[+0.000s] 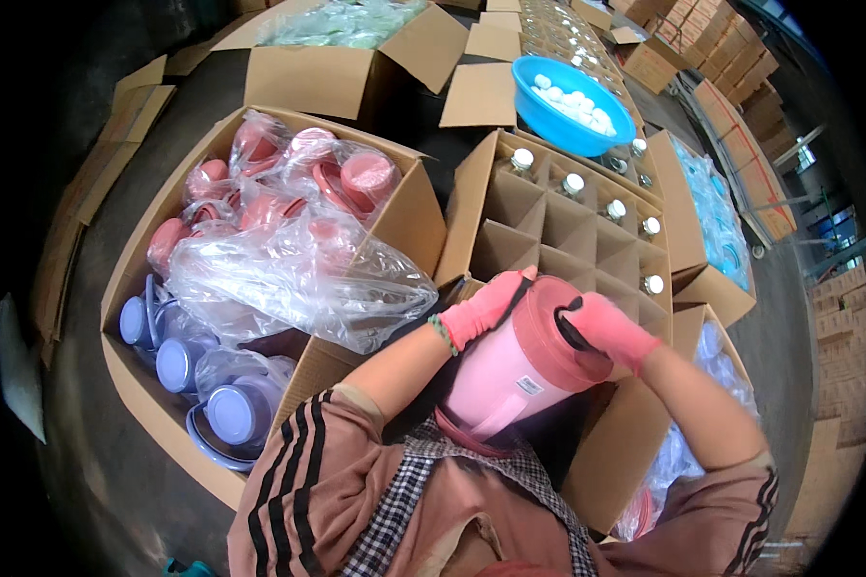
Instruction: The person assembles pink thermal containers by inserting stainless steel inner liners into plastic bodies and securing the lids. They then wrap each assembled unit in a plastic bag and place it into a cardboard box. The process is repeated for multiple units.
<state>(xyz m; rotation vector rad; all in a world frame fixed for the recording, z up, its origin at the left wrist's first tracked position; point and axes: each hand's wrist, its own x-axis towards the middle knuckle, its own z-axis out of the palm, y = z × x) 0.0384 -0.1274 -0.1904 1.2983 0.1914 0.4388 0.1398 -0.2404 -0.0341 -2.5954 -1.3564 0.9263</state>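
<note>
Both my hands, in pink work gloves with black fingertips, are on a pink jug (496, 380) held tilted against my checked apron. The jug has a darker pink top ring, a side handle and a small white label. My left hand (483, 310) is closed on the left edge of the top ring. My right hand (606, 332) grips the opposite side, its fingers bent over the opening. What lies inside the jug is hidden. Just beyond the jug stands a divided carton (460, 216), with white-capped clear glass pieces (573, 185) in several of its compartments.
A large carton (125, 385) at left holds pink and lilac jugs (233, 413), some under clear plastic bags (303, 279). A blue basin (548, 120) of white caps rests beyond the divided carton. Cartons of blue (712, 216) and lilac (674, 452) bagged goods stand at right.
</note>
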